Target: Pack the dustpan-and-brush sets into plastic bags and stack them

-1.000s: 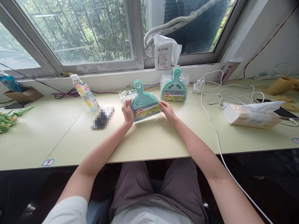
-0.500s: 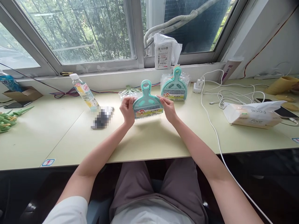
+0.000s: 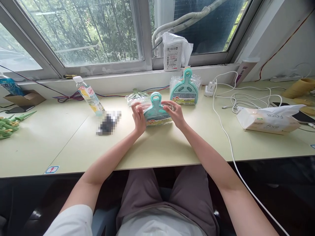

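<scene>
Left hand (image 3: 139,120), right hand (image 3: 177,115) holding teal dustpan (image 3: 156,112), handle upward, long axis leaning away

a teal dustpan (image 3: 156,111) in clear plastic, label low, is handle-up between left hand (image 3: 139,120) and right hand (image 3: 176,114).
</scene>
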`<move>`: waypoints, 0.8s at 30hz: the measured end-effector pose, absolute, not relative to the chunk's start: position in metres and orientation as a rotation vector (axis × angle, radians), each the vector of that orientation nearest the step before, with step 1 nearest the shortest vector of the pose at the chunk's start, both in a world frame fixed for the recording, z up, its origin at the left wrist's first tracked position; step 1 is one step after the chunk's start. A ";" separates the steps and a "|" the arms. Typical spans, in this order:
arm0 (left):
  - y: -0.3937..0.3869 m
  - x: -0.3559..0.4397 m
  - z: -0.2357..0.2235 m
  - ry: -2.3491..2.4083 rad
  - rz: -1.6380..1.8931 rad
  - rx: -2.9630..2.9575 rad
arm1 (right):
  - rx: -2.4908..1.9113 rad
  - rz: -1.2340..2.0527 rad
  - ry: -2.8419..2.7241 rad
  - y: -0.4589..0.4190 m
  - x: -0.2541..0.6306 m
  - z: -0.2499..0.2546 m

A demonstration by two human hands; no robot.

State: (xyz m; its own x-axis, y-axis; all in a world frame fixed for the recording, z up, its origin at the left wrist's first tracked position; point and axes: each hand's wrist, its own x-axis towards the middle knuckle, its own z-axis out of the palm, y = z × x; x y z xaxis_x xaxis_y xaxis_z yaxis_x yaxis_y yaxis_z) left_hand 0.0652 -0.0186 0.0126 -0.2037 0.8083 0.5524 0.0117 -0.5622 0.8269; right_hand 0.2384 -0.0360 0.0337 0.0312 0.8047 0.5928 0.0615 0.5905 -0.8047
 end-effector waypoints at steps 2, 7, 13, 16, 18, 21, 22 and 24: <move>-0.015 0.063 0.009 0.990 1.836 1.640 | -0.782 0.653 -1.434 -0.033 0.238 0.031; 0.004 0.049 -0.003 0.954 1.699 2.147 | -0.794 0.614 -1.344 -0.028 0.237 0.025; 0.023 0.031 -0.008 1.007 1.301 2.461 | -0.820 0.587 -1.206 -0.027 0.241 0.026; 0.028 0.030 -0.007 1.079 1.080 2.475 | -0.822 0.600 -1.195 -0.022 0.250 0.027; 0.031 0.032 -0.008 1.103 1.039 2.420 | -0.831 0.657 -1.252 -0.017 0.258 0.025; 0.035 0.034 -0.010 1.137 1.086 2.308 | -0.855 0.790 -1.342 -0.007 0.271 0.016; 0.037 0.034 -0.011 1.160 1.115 2.266 | -0.875 0.847 -1.365 -0.003 0.275 0.011; 0.039 0.034 -0.013 1.207 1.184 2.169 | -0.941 0.978 -1.411 0.005 0.280 -0.003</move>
State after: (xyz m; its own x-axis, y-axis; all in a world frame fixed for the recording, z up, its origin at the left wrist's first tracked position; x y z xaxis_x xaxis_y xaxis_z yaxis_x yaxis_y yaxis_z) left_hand 0.0337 0.0392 -0.0127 0.2725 0.8302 0.4862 0.5020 -0.5538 0.6643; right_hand 0.2804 0.0054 -0.0026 -0.0592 0.9397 0.3369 0.0148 0.3383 -0.9409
